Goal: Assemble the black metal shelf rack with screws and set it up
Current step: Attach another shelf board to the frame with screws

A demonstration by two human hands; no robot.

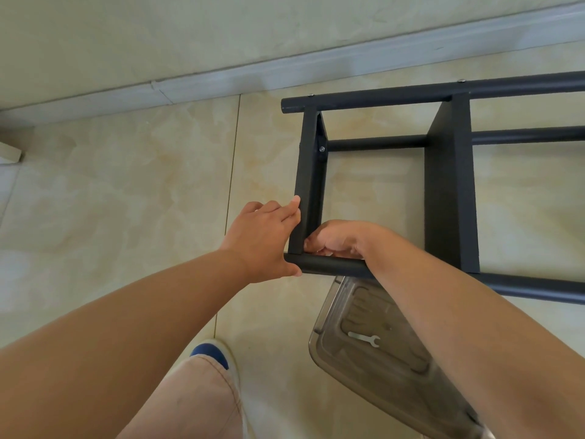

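The black metal shelf rack [449, 191] lies on its side on the tiled floor, its tubes running off to the right. My left hand [266, 239] steadies the end shelf panel [308, 172], fingers straight along its outer face and thumb under the near tube [332, 266]. My right hand [335, 239] is curled inside the corner where that panel meets the near tube; what its fingertips pinch is hidden. Silver screw heads show on the far tube [311, 95] and at the panel's inner joint [322, 149].
A stainless steel tray [332, 353] sits on the floor under my right forearm with a small flat wrench [364, 339] in it. A grey skirting board [221, 77] runs along the wall behind the rack. My trouser leg and blue-toed shoe [210, 353] are at the bottom.
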